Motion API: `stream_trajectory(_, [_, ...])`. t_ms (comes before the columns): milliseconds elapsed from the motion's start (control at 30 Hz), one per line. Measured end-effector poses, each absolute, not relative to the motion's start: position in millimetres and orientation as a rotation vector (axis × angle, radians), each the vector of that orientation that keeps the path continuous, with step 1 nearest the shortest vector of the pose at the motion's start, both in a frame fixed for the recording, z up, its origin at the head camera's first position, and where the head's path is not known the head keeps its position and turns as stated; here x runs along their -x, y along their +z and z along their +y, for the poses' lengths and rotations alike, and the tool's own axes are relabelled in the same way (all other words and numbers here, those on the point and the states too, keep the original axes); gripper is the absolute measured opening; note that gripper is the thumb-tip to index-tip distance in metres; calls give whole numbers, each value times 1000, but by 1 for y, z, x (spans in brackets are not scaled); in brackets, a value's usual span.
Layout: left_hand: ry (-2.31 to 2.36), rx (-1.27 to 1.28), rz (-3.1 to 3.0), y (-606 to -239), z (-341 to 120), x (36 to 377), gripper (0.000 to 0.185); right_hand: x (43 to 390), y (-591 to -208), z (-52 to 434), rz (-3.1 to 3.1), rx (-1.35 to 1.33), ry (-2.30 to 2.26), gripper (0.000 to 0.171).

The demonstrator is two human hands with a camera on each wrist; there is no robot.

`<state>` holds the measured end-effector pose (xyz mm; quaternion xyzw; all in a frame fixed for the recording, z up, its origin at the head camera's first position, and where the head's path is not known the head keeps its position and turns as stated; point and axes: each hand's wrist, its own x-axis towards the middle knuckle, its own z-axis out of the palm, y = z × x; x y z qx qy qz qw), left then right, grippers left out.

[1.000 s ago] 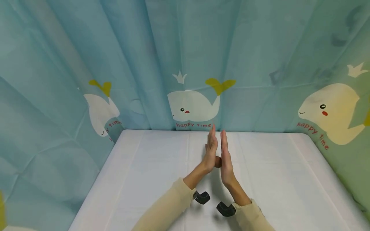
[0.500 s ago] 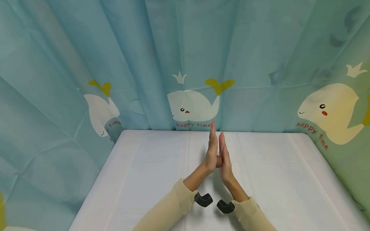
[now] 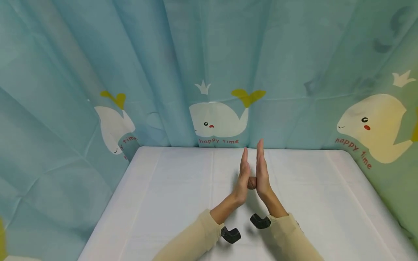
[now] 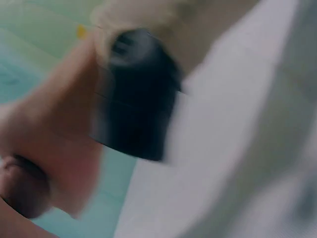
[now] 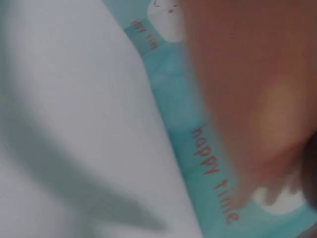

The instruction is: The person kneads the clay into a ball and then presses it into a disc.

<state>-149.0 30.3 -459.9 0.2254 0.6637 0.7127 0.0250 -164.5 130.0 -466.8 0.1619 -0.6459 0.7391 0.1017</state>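
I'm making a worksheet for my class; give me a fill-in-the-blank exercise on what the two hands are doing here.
1. The small brown lump sits pressed between the two ____.
2. The fingers of both the left hand and the right hand are held ____.
3. The table's white cloth stands before a blue curtain printed with ____.

Missing words: palms; straight; whales

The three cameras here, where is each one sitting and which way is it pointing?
Head view: worn on the head, looking forward and down at the white table; left hand and right hand press flat on a small brown lump.
Left wrist view: on the left wrist, blurred, facing the palm and the lump.
Right wrist view: on the right wrist, blurred, mostly palm.
Shared: all show table and whale curtain.
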Motion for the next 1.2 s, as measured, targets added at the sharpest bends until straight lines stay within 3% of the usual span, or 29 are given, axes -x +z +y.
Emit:
stream_trajectory(133, [2275, -747, 1958, -446, 29, 152, 60, 158, -480, 125, -1910, -464, 2231, 56])
stream_trajectory(400, [2036, -628, 2379, -447, 24, 174, 76, 136, -474, 107, -1839, -615, 2161, 57])
stream_trajectory(600, [2036, -692, 2251, -462, 28, 161, 76, 154, -456, 123, -1868, -574, 2107, 58])
stream_trajectory(833, [2228, -785, 2022, -448, 31, 153, 63, 167, -466, 133, -1858, -513, 2192, 58])
stream_trajectory(1033, [2140, -743, 2265, -435, 25, 169, 74, 144, -470, 115, -1856, -619, 2191, 56])
stream_trajectory(1200, [2026, -641, 2337, -451, 23, 173, 80, 139, -452, 113, -1920, -629, 2067, 57])
